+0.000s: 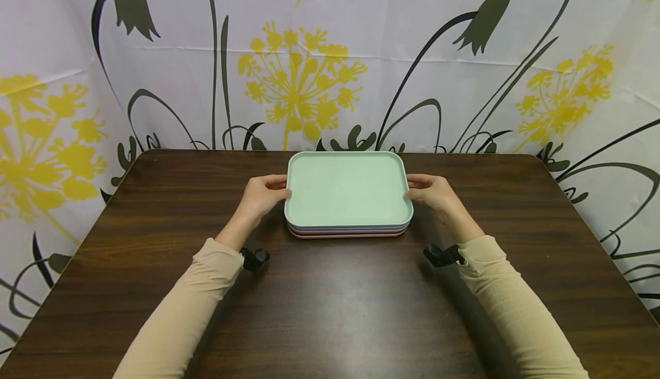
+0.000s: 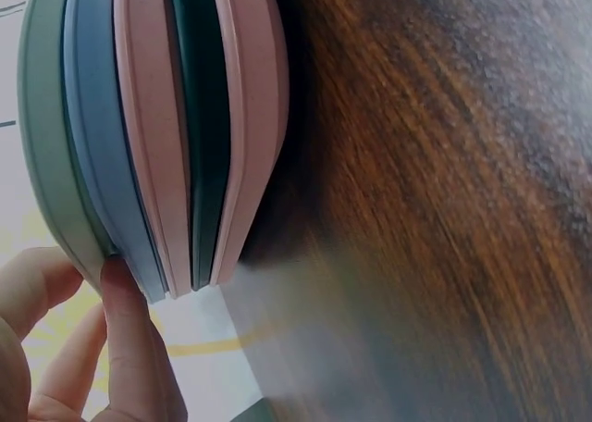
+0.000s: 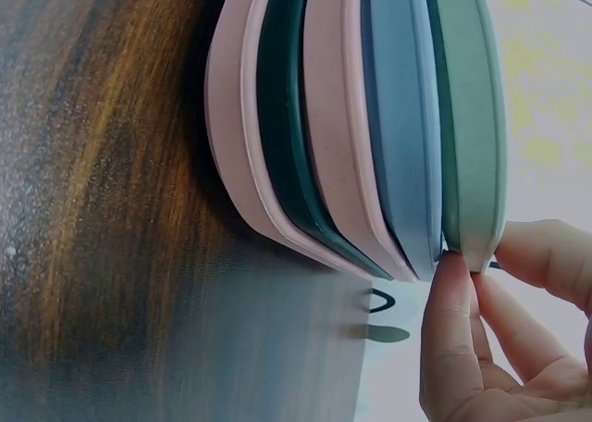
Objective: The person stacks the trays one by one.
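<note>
A stack of rectangular trays lies near the far side of the table, a light green tray [image 1: 348, 189] uppermost. Beneath it come a blue tray [image 2: 104, 117], a pink tray [image 2: 153, 135], a dark green tray [image 2: 205, 135] and another pink tray [image 2: 254, 98] at the bottom. My left hand [image 1: 264, 196] pinches the light green tray's left short side between thumb and fingers. On the opposite short side, my right hand [image 1: 432, 194] pinches the same tray's rim. In the right wrist view, fingertips [image 3: 453, 272] sit right at the seam between the light green and blue trays.
The dark brown wooden table [image 1: 340, 310] reaches back to a white curtain [image 1: 402, 41] printed with yellow and grey-green flowers. Black wrist cameras are strapped below both hands, at the cuffs of the beige sleeves [image 1: 180, 310].
</note>
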The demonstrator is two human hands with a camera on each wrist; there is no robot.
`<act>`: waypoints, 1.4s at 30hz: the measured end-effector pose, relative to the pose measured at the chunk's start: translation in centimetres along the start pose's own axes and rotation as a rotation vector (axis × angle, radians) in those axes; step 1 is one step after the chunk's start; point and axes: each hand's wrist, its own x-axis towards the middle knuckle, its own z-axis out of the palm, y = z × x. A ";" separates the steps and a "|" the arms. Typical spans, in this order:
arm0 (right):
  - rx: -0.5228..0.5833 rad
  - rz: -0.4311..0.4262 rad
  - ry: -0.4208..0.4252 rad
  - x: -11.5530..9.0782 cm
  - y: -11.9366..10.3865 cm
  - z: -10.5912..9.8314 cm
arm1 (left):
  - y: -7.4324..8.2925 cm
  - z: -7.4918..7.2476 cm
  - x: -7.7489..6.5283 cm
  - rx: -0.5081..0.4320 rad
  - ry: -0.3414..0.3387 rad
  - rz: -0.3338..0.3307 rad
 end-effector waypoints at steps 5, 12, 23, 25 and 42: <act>0.001 0.005 -0.011 0.0 0.0 -0.1 | 0.0 -0.1 -0.1 0.011 -0.013 -0.002; -0.018 0.020 -0.020 0.1 0.0 -0.2 | -0.2 0.0 0.0 0.020 -0.008 0.001; -0.009 0.006 -0.037 0.1 0.0 -0.2 | -0.3 0.1 0.1 0.005 -0.014 -0.014; -0.010 0.006 -0.037 0.1 0.0 -0.2 | -0.3 0.1 0.1 0.008 -0.013 -0.016; -0.028 0.010 -0.035 0.1 0.1 -0.3 | -0.2 0.2 0.1 0.002 -0.006 -0.009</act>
